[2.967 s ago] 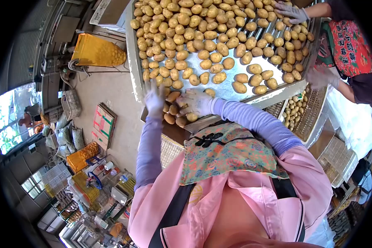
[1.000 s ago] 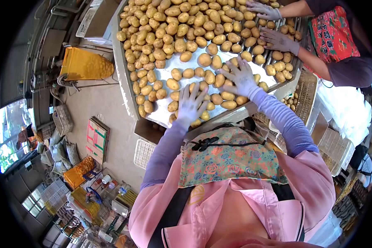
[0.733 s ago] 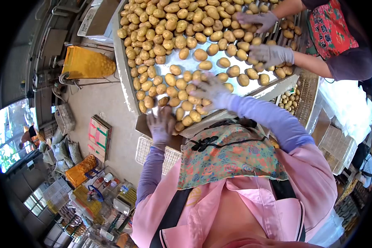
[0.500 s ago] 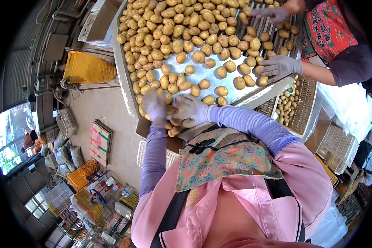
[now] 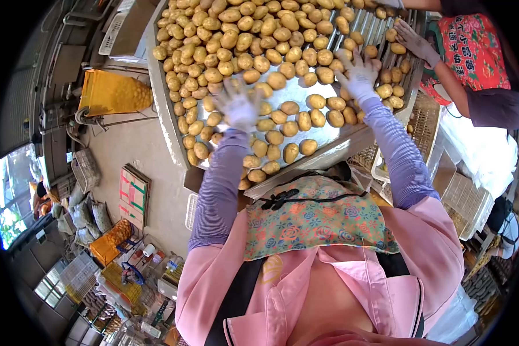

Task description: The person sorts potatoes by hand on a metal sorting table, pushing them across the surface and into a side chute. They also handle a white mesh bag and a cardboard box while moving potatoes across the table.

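Potatoes (image 5: 229,39) piled on sheet-metal table (image 5: 328,136), heaped densest at far left, scattered thinner toward near edge and over metal bars (image 5: 363,24) at right. Kept in, it seems, by the raised rim (image 5: 169,109), since round loose stuff would roll off otherwise.

Left hand (image 5: 239,106), gloved, motion-blurred, is placed over potatoes left of middle. Grip spread wide, nothing seen held; contact underneath cannot be told. Right hand (image 5: 360,75), gloved, is reached out where sheet meets bars, potatoes right beside it. Grip also spread, fingers apart, nothing seen enclosed. Palms are probably kept flat and spread so that several potatoes can be covered at once.

Counts: own hands, two. Co-worker's gloved hands, two: one (image 5: 416,46) near the bars, other cut off by top edge. Red floral apron (image 5: 473,55) on co-worker, one. Yellow mesh sacks, two visible: one hung on a frame (image 5: 114,92), probably so its mouth is held up, one lower left (image 5: 111,242). Lattice basket (image 5: 425,124) below table's right side, at least one, partly hidden. Potatoes: dozens, overlapping, exact count not possible.
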{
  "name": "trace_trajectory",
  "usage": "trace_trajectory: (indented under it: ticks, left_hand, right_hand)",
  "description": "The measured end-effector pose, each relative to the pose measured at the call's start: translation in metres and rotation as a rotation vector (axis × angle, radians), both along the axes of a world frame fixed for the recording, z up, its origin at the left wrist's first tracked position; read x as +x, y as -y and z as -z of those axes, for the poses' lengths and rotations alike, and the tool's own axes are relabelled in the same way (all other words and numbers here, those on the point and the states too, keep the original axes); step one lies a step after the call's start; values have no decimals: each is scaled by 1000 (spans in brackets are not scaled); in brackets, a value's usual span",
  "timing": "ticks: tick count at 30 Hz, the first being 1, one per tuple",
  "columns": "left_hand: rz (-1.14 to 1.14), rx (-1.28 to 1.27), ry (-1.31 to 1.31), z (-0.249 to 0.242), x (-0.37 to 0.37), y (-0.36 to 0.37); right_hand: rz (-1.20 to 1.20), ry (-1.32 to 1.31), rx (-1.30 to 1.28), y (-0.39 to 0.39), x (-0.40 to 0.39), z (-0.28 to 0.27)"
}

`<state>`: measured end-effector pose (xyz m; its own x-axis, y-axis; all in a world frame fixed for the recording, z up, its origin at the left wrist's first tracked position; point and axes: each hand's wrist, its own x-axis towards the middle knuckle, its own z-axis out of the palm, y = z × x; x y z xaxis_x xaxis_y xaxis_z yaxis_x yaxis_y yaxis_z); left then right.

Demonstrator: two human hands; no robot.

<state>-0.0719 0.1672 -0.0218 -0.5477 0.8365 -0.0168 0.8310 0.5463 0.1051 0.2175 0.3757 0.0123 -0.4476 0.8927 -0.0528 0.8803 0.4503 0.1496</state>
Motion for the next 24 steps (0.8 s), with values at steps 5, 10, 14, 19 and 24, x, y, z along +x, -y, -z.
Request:
trace_trajectory:
  ticks: [5, 10, 14, 19, 24]
  left_hand:
    - [428, 198, 41, -7, 62, 33]
    - [510, 228, 212, -18, 55, 146]
    - [469, 24, 92, -25, 26, 233]
    - [277, 70, -68, -5, -29, 271]
    - [193, -115, -111, 6, -58, 193]
  right_hand:
    - [-268, -83, -33, 40, -15, -6]
    - [-538, 1, -212, 104, 3, -8]
    - [-727, -400, -313, 163, -10, 28]
    - [-972, -383, -386, 226, -102, 11]
    - [-1218, -420, -500, 256, -130, 22]
